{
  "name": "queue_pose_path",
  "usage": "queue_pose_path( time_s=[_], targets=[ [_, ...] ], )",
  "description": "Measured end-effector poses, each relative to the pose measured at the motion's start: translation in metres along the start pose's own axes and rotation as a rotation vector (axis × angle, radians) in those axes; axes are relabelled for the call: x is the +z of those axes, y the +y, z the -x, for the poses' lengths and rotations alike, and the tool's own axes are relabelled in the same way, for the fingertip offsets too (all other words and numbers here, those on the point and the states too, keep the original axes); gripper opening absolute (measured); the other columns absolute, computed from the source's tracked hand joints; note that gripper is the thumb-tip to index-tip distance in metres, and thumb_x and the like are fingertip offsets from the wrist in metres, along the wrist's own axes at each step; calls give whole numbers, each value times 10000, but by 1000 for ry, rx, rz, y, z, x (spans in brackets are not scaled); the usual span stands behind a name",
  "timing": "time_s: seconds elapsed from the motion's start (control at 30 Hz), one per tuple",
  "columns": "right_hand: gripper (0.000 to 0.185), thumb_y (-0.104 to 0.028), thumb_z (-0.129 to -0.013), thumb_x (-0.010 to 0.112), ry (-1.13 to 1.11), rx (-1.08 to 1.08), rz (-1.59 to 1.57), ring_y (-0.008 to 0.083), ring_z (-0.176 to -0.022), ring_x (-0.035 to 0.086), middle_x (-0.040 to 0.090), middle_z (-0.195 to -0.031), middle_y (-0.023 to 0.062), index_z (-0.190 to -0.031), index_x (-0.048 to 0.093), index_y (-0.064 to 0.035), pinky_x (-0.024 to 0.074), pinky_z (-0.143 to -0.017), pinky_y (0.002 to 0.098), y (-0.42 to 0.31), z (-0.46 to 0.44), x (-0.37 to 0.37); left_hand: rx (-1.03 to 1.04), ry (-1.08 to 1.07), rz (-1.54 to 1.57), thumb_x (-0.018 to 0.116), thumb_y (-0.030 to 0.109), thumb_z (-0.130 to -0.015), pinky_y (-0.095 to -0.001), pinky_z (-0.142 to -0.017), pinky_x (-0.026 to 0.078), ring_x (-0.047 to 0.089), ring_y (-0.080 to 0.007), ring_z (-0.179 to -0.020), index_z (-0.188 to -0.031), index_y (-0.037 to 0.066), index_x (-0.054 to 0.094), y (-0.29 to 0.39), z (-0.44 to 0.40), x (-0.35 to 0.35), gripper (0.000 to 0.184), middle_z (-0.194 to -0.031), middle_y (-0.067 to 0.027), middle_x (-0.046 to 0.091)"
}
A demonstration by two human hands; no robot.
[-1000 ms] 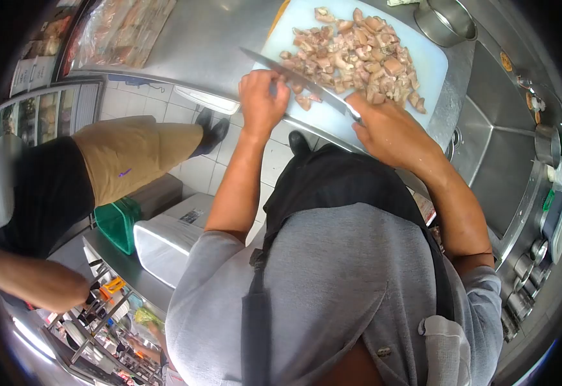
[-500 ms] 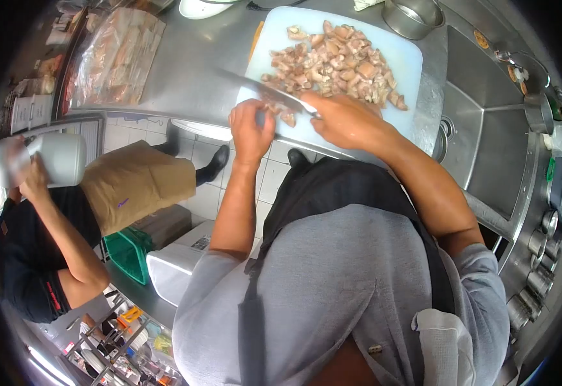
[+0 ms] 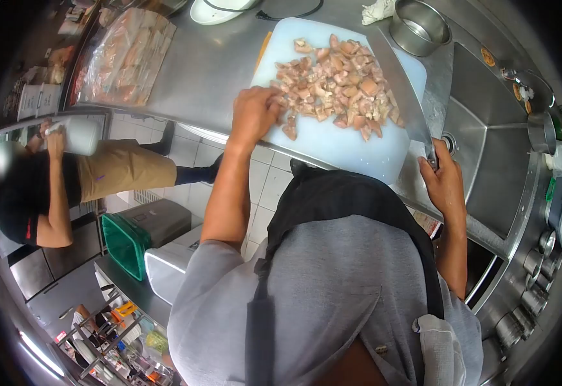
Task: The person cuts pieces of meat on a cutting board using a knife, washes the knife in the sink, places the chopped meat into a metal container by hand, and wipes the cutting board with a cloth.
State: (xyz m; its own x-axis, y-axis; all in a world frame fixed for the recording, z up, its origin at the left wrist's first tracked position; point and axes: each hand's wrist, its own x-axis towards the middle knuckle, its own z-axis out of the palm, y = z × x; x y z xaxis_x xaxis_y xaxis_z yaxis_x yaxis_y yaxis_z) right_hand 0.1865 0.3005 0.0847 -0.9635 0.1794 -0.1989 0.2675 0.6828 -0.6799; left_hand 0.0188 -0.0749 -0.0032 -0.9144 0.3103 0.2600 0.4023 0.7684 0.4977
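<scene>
A heap of chopped, pale pink meat [image 3: 345, 83] with bits of skin lies on a white cutting board [image 3: 358, 151]. My left hand [image 3: 254, 117] is at the board's left edge, its fingers curled against the chunks at that side of the heap; a piece at the fingertips is partly hidden. In my right hand [image 3: 445, 180] is the handle of a large kitchen knife [image 3: 400, 83], held off the board's right side. The wide blade points away from me and slants left, along the right border of the meat.
A metal pot [image 3: 421, 27] stands behind the board, with a sink [image 3: 500, 154] to the right. Bagged packages [image 3: 126, 58] and a white dish [image 3: 220, 11] sit on the steel counter. At left, another person [image 3: 36, 186] holds a white jug [image 3: 83, 136] near a green bin [image 3: 125, 244].
The knife has swung from the heap's near left side to its right side, with my right hand moving right. My left hand has reached in to the meat. The other person has moved back.
</scene>
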Motion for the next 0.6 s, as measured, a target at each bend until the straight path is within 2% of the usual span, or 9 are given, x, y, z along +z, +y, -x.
queue_pose_path(
  time_s=[0.07,0.17,0.27,0.37,0.43,0.47,0.57,0.6],
  targets=[
    [448,-102,-940,653,24,33,-21,381,-759,697,698,-884,236,-1379,563,-90,519,-719,423,10,4,6,51,-46,-45,711,73,-817,-466,-790,539,668,-414,-858,-1026,69,755,-3,-6,0,214,-907,-170,730],
    [425,-112,-946,655,26,52,-31,388,-781,707,702,-883,241,-1361,569,-83,521,-722,424,4,6,9,-14,20,46,697,60,-847,-445,-737,543,692,-334,-822,-1036,38,732,-9,-12,0,193,-914,-146,745],
    [405,-123,-949,659,53,-9,-70,403,-790,711,701,-875,250,-1343,575,-82,522,-722,432,7,6,14,-512,107,706,722,71,-901,-345,-766,531,667,-234,-882,-1102,2,681,-19,-18,-6,217,-923,-117,731],
    [392,-128,-949,662,19,57,-57,419,-779,704,698,-866,254,-1329,579,-78,524,-713,434,-1,3,13,-571,204,904,688,46,-948,-303,-722,508,650,-194,-881,-1161,-13,633,-12,-22,-19,228,-927,-104,697],
    [389,-130,-951,661,-6,81,-33,435,-789,703,698,-872,259,-1329,581,-81,526,-716,444,-3,0,13,-601,209,1278,665,31,-959,-312,-732,505,639,-206,-877,-1182,-2,620,1,-20,-29,229,-937,-114,677],
    [388,-131,-952,661,-12,93,-21,443,-794,702,699,-875,261,-1329,582,-83,527,-717,448,-3,0,11,-605,203,1469,653,24,-965,-316,-737,503,633,-212,-875,-1192,4,613,10,-18,-34,231,-942,-119,666],
    [385,-132,-952,662,51,-1,-35,463,-822,700,698,-879,267,-1326,585,-84,528,-724,467,7,0,17,-231,67,1753,604,44,-987,-365,-804,506,609,-242,-883,-1203,39,592,82,-11,-73,217,-1010,-148,627],
    [386,-132,-951,665,41,12,-42,477,-845,696,697,-879,270,-1325,582,-84,526,-729,491,4,0,15,-202,161,1733,609,39,-970,-340,-696,483,576,-218,-773,-1187,54,581,123,-11,-88,219,-876,-152,618]
  ],
)
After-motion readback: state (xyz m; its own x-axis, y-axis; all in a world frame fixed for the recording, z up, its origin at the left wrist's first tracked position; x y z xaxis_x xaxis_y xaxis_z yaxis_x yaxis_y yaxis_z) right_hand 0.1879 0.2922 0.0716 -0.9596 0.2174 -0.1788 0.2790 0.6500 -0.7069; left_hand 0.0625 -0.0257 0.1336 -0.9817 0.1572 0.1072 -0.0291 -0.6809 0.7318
